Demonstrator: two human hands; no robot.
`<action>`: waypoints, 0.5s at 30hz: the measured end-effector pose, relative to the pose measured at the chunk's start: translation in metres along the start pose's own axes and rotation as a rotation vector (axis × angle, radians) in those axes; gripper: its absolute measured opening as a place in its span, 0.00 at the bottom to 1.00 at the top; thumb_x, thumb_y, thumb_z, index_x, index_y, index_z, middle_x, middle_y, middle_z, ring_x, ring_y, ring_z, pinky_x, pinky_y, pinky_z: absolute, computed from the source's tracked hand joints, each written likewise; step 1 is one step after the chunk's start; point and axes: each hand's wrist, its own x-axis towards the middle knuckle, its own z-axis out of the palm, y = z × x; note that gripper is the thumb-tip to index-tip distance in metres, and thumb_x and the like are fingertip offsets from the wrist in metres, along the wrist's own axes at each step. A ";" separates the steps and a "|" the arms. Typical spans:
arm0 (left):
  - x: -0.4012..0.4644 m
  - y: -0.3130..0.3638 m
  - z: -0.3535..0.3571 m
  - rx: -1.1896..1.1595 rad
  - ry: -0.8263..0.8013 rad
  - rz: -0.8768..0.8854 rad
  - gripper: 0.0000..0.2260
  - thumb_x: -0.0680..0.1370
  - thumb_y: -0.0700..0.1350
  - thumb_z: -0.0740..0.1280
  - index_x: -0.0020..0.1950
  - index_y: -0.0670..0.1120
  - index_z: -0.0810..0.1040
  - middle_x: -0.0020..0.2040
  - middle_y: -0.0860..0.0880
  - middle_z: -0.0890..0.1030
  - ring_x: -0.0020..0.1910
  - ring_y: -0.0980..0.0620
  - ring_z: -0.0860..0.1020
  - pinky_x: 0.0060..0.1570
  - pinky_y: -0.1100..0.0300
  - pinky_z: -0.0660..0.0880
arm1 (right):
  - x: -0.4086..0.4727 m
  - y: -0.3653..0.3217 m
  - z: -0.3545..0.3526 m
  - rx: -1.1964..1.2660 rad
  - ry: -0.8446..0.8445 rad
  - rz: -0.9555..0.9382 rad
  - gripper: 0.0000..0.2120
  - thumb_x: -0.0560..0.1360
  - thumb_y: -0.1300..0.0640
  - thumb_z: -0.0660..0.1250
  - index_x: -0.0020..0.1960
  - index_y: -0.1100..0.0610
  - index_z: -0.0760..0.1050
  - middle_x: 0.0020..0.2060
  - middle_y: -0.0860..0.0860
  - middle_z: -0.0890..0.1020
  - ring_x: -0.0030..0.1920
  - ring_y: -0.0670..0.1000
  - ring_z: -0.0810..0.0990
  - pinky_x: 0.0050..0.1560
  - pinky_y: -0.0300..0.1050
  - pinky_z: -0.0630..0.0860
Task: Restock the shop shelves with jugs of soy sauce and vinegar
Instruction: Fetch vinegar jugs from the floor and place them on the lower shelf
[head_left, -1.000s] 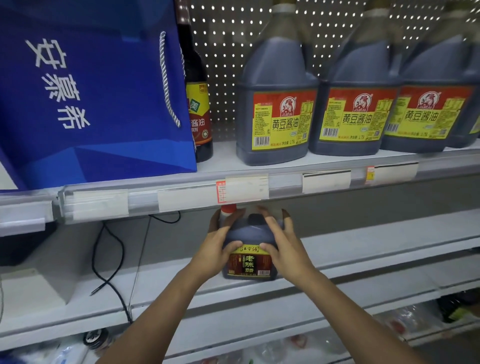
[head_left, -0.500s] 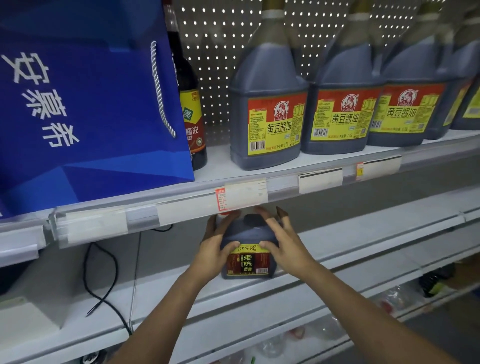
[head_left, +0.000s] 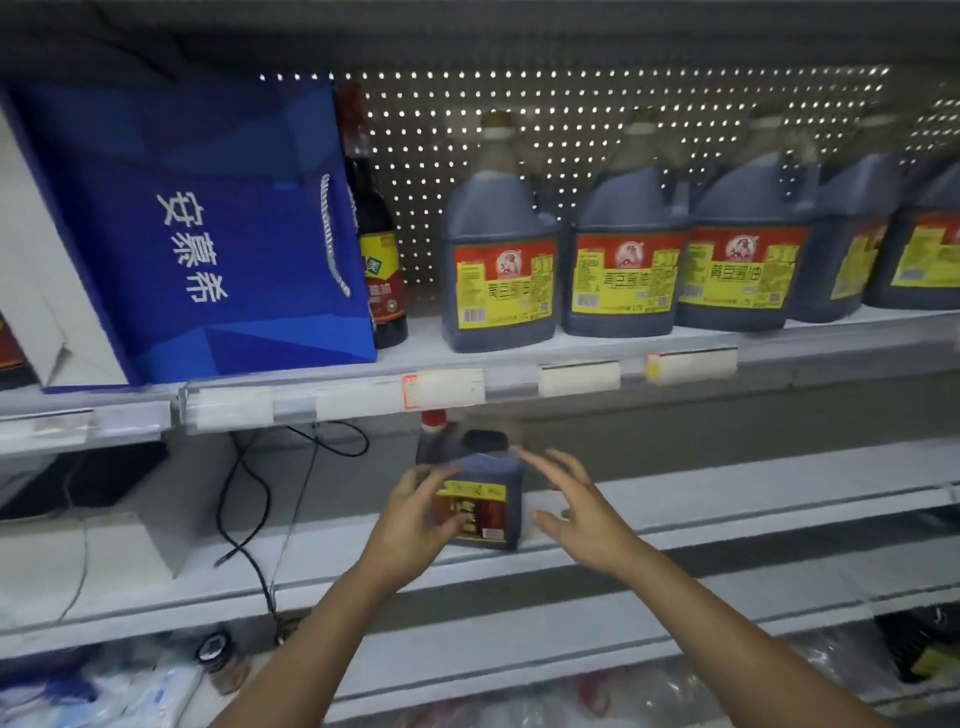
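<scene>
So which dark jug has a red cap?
The small dark jug alone on the lower white shelf, between both hands. Its cap is red; the big yellow-labelled jugs above have pale caps.

Bare lower shelf (head_left: 753, 493) stretches right of the vinegar jug (head_left: 480, 499); black cables (head_left: 244, 499) hang at its left.
</scene>
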 end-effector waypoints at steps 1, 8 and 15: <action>-0.004 0.018 0.009 0.013 0.003 0.028 0.25 0.77 0.48 0.74 0.73 0.60 0.72 0.67 0.55 0.72 0.66 0.55 0.73 0.64 0.63 0.71 | -0.014 0.004 -0.011 -0.038 0.000 -0.015 0.31 0.81 0.57 0.70 0.75 0.31 0.65 0.74 0.35 0.58 0.73 0.44 0.67 0.72 0.49 0.72; -0.001 0.181 0.121 0.117 -0.120 0.319 0.18 0.79 0.52 0.69 0.69 0.56 0.76 0.62 0.54 0.80 0.61 0.54 0.78 0.61 0.55 0.75 | -0.156 0.041 -0.139 -0.353 0.115 -0.014 0.15 0.83 0.52 0.66 0.69 0.44 0.74 0.61 0.42 0.73 0.58 0.46 0.78 0.59 0.47 0.76; 0.021 0.376 0.246 0.307 -0.265 0.673 0.16 0.81 0.51 0.63 0.69 0.55 0.74 0.59 0.49 0.82 0.56 0.44 0.81 0.51 0.48 0.79 | -0.317 0.091 -0.299 -0.901 0.231 0.225 0.15 0.83 0.50 0.61 0.68 0.48 0.73 0.59 0.50 0.80 0.56 0.56 0.81 0.49 0.53 0.78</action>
